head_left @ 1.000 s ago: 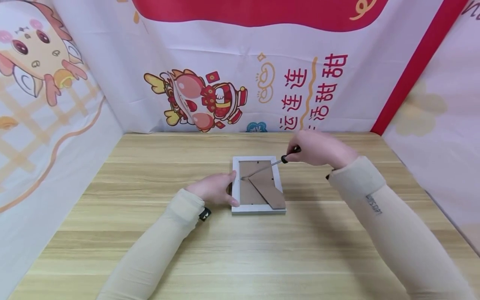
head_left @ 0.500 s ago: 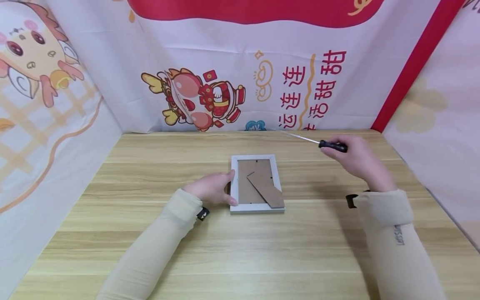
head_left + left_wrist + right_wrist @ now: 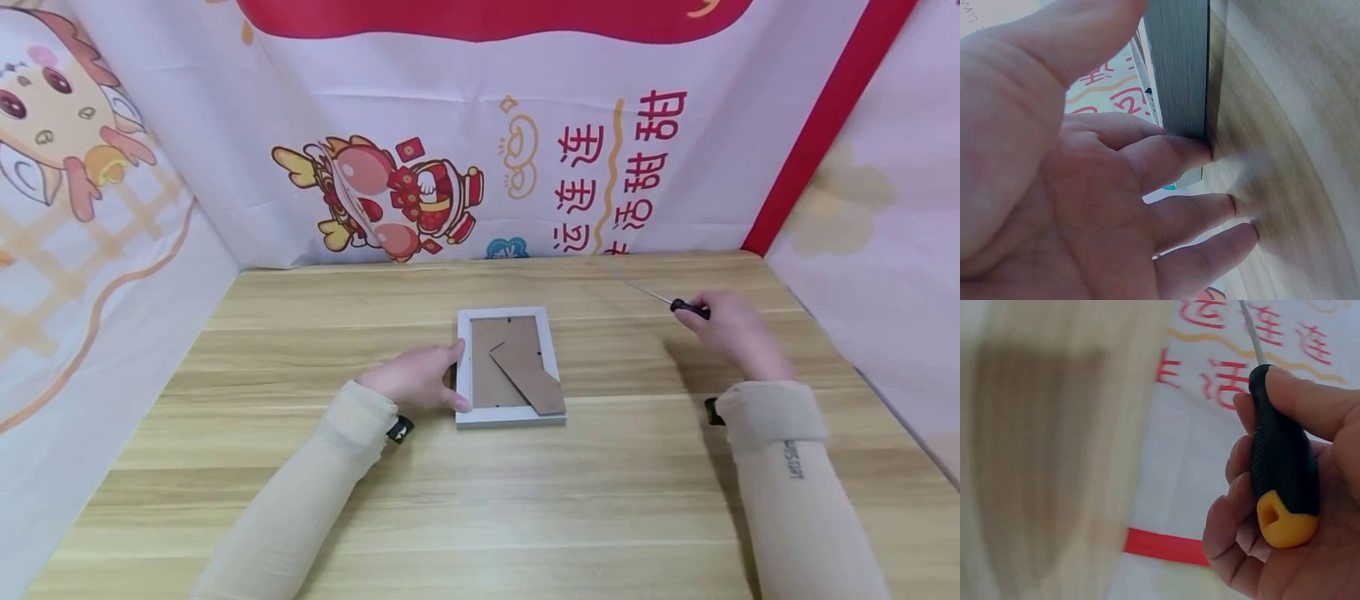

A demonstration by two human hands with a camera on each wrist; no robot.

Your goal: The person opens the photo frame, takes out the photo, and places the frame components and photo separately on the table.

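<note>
A white picture frame (image 3: 502, 417) lies face down on the wooden table, its brown backing board (image 3: 487, 333) up. Across the backing slants a brown stand leg (image 3: 532, 382), folded flat. My left hand (image 3: 416, 377) is at the frame's left side, thumb and forefinger spread along it. In the left wrist view its fairly straight fingers reach the frame's side edge (image 3: 1179, 69) and the tabletop. Off to the right, my right hand (image 3: 735, 329) grips a screwdriver (image 3: 688, 309) above the table. Its dark handle with a yellow end (image 3: 1288, 525) lies in the curled fingers, shaft pointing away.
The wood-grain table (image 3: 420, 517) ends at a printed white cloth (image 3: 450, 83) hanging behind it. More cloth hangs at the left and right sides. Small dark tabs (image 3: 509, 320) show along the backing's edges.
My right hand has drawn the screwdriver away from the stand leg's upper end to the right, then slightly lower. My left hand stays at the frame. The head view has shifted a little.
</note>
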